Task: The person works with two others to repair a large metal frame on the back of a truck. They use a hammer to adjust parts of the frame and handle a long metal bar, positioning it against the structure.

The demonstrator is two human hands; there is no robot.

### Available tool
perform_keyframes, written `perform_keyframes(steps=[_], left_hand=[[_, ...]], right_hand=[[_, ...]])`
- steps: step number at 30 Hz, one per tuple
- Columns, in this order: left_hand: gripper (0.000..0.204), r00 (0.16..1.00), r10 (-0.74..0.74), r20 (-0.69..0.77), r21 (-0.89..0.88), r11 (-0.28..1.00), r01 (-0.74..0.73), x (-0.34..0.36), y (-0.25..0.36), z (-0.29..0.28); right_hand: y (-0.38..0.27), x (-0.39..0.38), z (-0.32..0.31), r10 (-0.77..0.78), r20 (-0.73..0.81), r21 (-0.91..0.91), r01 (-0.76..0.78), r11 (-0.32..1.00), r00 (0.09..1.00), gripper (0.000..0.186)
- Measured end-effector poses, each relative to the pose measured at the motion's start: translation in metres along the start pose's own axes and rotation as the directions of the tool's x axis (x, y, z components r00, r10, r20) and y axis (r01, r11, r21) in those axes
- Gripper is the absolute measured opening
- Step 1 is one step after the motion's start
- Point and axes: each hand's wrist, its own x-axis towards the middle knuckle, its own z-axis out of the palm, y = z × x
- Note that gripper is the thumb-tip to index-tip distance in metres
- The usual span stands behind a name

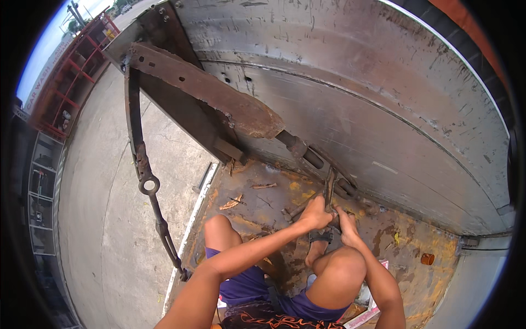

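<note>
Here, left hand (316,215), right hand (347,226) at bar (329,186); amber container (427,259), contents unclear

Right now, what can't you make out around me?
All in the head view:
Left hand: its fingertips, hidden by the hand itself.
Right hand: its exact grip, lost among dark metal parts.
Pink-edged box: its full shape, partly covered by your right forearm and cut by the lower edge.
Dark shelf rack: its contents, too small and dim.
</note>
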Motion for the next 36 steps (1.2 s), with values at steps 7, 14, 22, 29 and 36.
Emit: perform_keyframes(steps=[7,14,22,29,36], left_hand=[[0.064,0.995,0.089,0.051,-0.066,0.994,-0.086,-0.007,-0.006,0.0],[0.061,0.987,0.146,-0.06,-0.348,0.924,-0.158,-0.056,-0.11,0.017],[0.048,0.955,0.14,-0.262,-0.306,0.926,-0.22,0.012,-0.206,0.027],[0.04,0.887,0.399,-0.233,-0.063,0.904,-0.423,0.094,-0.206,0.01],[0.038,0.724,0.624,-0.293,0.056,0.767,-0.639,0.138,-0.188,0.002]], right_hand=[[-0.021,-0.023,-0.019,0.155,0.039,-0.127,-0.149,0.981,0.987,0.039],[0.019,-0.006,-0.032,0.238,0.457,-0.138,-0.196,0.971,0.857,0.042],[0.14,0.071,0.017,0.064,0.417,0.061,-0.098,0.993,0.907,0.038],[0.15,0.12,0.029,-0.294,0.135,0.038,0.291,0.956,0.946,0.037],[0.131,0.142,0.039,-0.487,0.029,0.042,0.486,0.873,0.873,0.051]])
